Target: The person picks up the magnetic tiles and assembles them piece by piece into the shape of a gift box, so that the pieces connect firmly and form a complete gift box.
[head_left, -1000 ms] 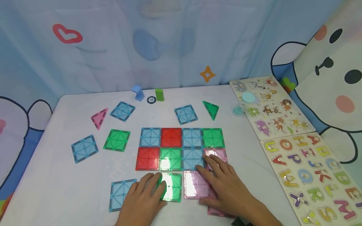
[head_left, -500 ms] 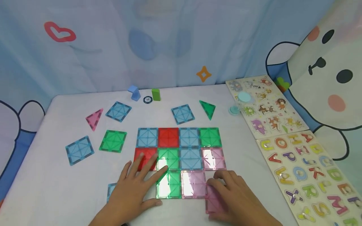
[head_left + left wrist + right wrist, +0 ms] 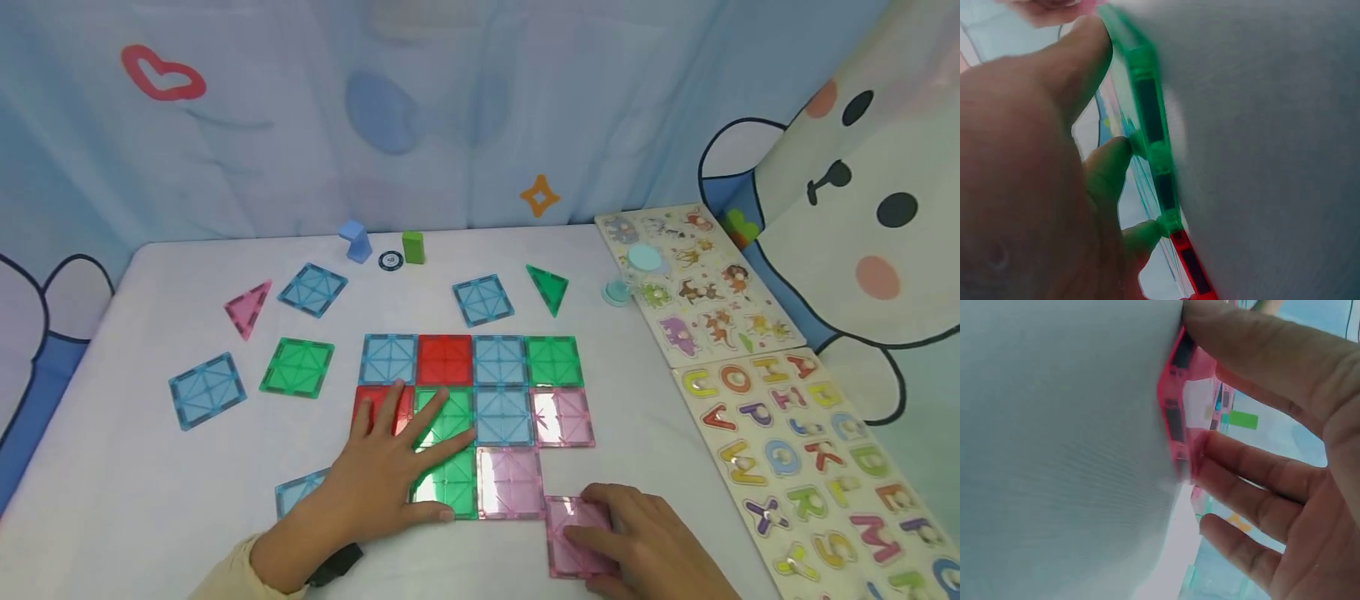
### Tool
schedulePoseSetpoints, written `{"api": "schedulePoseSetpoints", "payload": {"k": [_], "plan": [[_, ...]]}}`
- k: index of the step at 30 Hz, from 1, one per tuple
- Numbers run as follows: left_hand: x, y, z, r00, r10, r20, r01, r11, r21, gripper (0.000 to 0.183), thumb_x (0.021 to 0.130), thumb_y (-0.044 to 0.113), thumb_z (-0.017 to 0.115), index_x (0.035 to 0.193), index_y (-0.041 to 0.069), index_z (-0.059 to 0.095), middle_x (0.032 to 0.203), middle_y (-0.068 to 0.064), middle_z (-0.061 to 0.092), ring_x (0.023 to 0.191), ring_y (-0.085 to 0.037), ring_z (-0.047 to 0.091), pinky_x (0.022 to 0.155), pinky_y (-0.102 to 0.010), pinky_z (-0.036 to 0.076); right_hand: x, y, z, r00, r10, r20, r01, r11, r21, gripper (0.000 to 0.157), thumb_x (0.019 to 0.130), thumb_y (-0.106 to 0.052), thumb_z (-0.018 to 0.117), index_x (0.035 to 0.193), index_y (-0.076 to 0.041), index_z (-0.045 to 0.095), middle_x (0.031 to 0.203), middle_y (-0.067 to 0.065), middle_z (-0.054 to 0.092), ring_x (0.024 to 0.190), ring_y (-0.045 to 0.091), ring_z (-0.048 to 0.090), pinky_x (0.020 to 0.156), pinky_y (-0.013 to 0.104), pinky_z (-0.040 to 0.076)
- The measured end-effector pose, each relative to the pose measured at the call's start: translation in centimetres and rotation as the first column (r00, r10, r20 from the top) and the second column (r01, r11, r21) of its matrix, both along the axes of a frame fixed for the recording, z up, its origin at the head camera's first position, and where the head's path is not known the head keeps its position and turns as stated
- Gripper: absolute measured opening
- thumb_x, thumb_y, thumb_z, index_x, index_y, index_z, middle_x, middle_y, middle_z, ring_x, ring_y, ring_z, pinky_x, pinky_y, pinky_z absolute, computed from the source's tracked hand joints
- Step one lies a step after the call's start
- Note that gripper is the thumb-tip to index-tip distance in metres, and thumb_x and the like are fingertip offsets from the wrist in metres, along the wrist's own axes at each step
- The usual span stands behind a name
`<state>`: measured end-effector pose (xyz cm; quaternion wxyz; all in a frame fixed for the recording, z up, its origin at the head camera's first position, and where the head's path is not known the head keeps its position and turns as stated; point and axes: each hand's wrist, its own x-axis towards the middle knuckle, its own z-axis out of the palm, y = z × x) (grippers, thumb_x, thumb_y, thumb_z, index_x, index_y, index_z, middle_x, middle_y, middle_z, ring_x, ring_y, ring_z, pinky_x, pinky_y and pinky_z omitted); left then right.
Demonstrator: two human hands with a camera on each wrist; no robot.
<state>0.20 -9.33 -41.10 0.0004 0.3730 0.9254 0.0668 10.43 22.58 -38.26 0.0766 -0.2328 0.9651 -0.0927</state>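
Transparent magnetic tiles lie edge to edge in a block mid-table. My left hand [image 3: 375, 487] rests on its left side, fingers spread over a red tile [image 3: 406, 406] and two green tiles, the nearer one [image 3: 462, 492] partly covered. In the left wrist view, my thumb lies along that green tile's edge [image 3: 1149, 103]. My right hand [image 3: 641, 542] grips a pink tile [image 3: 570, 546] by its edges, thumb on the near side. This tile sits flat, just off the block's near right corner. Another pink tile [image 3: 512, 483] fills the block's near row.
Loose tiles lie left of the block: blue [image 3: 207, 390], green [image 3: 297, 367] and a pink triangle [image 3: 248, 309]. A blue tile [image 3: 296, 492] is partly under my left forearm. Behind stand small blocks [image 3: 413, 247]. Letter [image 3: 806, 467] and animal puzzle boards [image 3: 697, 283] line the right.
My left hand has moved up onto the block, and the near green tile now joins it. My right hand has drawn back from the block and grips the separate pink tile.
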Motion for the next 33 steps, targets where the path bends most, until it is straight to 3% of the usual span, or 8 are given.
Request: {"api": "schedulePoseSetpoints", "payload": {"k": [6,10,14,17,20,25,30,33], "plan": [[0.7,0.1,-0.1,1.000,0.015,0.020,-0.015,1.000,0.010,0.081,0.075,0.082,0.041,0.146,0.047,0.022,0.158,-0.002,0.014,0.139,-0.049,0.008,0.094,-0.077,0.020,-0.1,0.8,0.3,0.999,-0.009,0.032,0.010,1.000,-0.018,0.071,0.063,-0.085,0.053,0.115,-0.035,0.052,0.113,-0.017,0.046,0.099,0.001,0.044,0.082,0.031,0.051],[1.9,0.2,-0.3,1.000,0.016,0.018,-0.016,1.000,0.017,0.080,0.076,0.082,0.038,0.146,0.047,0.021,0.159,-0.002,0.012,0.138,-0.050,0.009,0.092,-0.078,0.020,-0.9,1.5,1.6,0.995,-0.015,0.096,0.035,0.978,-0.207,0.078,0.061,-0.075,0.068,0.124,-0.035,0.046,0.117,-0.020,0.042,0.098,-0.003,0.044,0.079,0.023,0.052],[3.4,0.4,-0.4,0.998,0.020,0.052,-0.019,1.000,-0.009,0.080,0.077,0.083,0.035,0.147,0.048,0.017,0.159,-0.001,0.007,0.138,-0.051,0.007,0.090,-0.079,0.020,-2.7,1.5,2.6,0.985,-0.032,0.170,0.088,0.941,-0.327,0.079,0.064,-0.058,0.079,0.131,-0.039,0.041,0.124,-0.023,0.039,0.104,-0.003,0.044,0.084,0.025,0.051],[5.0,0.5,-0.6,0.999,0.014,0.034,-0.013,1.000,-0.015,0.079,0.077,0.083,0.033,0.147,0.048,0.018,0.159,-0.001,0.008,0.136,-0.053,0.012,0.087,-0.078,0.027,-4.2,1.1,2.2,0.986,0.040,0.162,0.026,0.922,-0.385,0.076,0.069,-0.045,0.081,0.133,-0.036,0.041,0.132,-0.017,0.040,0.113,0.002,0.046,0.087,0.029,0.051],[6.5,0.7,-1.1,0.999,0.007,-0.042,-0.007,1.000,-0.004,0.081,0.076,0.085,0.029,0.147,0.047,0.022,0.158,-0.002,0.013,0.133,-0.054,0.021,0.080,-0.075,0.035,-4.9,0.4,1.2,0.975,0.172,0.139,-0.101,0.905,-0.413,0.072,0.070,-0.041,0.082,0.131,-0.033,0.044,0.138,-0.007,0.040,0.121,0.009,0.046,0.089,0.033,0.050],[8.4,1.1,-2.3,0.985,0.029,-0.168,-0.026,0.999,0.021,0.079,0.077,0.086,0.023,0.146,0.046,0.025,0.157,-0.001,0.018,0.131,-0.053,0.025,0.075,-0.072,0.041,-6.0,-0.4,1.2,0.948,0.284,0.144,-0.207,0.893,-0.399,0.066,0.069,-0.044,0.081,0.126,-0.037,0.049,0.130,-0.012,0.042,0.109,0.007,0.051,0.085,0.028,0.051],[9.6,1.3,-2.8,0.988,0.048,-0.144,-0.050,0.999,-0.009,0.075,0.079,0.084,0.023,0.146,0.049,0.019,0.158,0.003,0.014,0.131,-0.051,0.025,0.076,-0.072,0.040,-10.9,-0.8,2.2,0.972,0.218,0.084,-0.170,0.906,-0.387,0.061,0.069,-0.039,0.082,0.123,-0.033,0.053,0.115,-0.012,0.043,0.090,0.005,0.051,0.073,0.023,0.050],[9.7,1.0,-2.6,0.995,0.041,-0.095,-0.046,0.998,-0.047,0.074,0.080,0.083,0.021,0.146,0.050,0.016,0.158,0.006,0.015,0.129,-0.049,0.028,0.079,-0.070,0.040,-14.6,-1.4,1.4,0.989,0.148,0.024,-0.130,0.924,-0.361,0.058,0.068,-0.035,0.084,0.119,-0.026,0.058,0.112,-0.006,0.045,0.090,0.010,0.050,0.070,0.024,0.051]]}}
